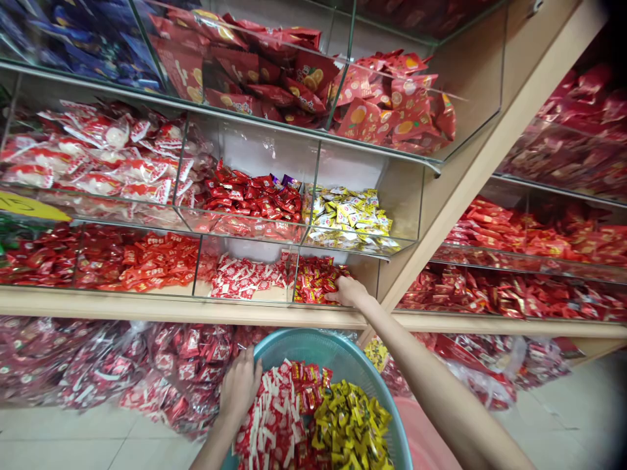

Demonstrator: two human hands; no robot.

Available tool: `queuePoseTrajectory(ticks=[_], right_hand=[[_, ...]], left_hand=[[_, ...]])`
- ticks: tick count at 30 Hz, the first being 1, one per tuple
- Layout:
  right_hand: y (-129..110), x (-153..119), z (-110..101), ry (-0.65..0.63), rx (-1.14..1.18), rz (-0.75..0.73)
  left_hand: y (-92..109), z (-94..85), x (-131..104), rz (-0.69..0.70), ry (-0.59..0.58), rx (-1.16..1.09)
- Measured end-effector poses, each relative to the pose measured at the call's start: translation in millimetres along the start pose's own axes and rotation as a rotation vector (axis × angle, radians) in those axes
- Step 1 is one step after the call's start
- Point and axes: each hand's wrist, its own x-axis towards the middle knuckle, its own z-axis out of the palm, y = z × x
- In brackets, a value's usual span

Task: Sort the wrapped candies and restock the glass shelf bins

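Note:
My left hand is closed over the left rim of a round teal plastic basket. Inside the basket lie red-and-white wrapped candies, a few red-and-yellow wrapped candies and a pile of yellow wrapped candies. My right arm stretches up to a low clear shelf bin, where my right hand touches the right side of a heap of small red-and-yellow candies. Its fingers point left and are partly hidden, so their grip does not show clearly.
Clear bins hold red-and-white candies, yellow-and-white candies and red packets. A wooden ledge and a slanting wooden post frame the bins. Bagged candies sit below the ledge. Something pink stands beneath the basket.

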Motion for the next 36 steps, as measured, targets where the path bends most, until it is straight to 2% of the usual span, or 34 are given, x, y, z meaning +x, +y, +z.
queuePoseTrajectory(ticks=[9, 18, 25, 30, 36], right_hand=[[0.3, -4.0, -5.3, -0.047, 0.055, 0.032], [-17.4, 3.9, -22.5, -0.098, 0.013, 0.123], [-19.4, 17.6, -15.7, -0.148, -0.036, 0.142], [-16.4, 13.1, -11.9, -0.128, -0.024, 0.113], [-10.0, -1.1, -20.7, -0.099, 0.003, 0.11]], left_hand=[[-0.5, 0.7, 0.3, 0.005, -0.003, 0.009], [-0.2, 0.5, 1.0, -0.003, -0.012, -0.001], [-2.6, 2.9, 1.3, 0.008, -0.012, 0.011], [-0.1, -0.3, 1.0, -0.008, -0.018, -0.008], [0.3, -1.6, 1.0, 0.005, -0.019, -0.014]])
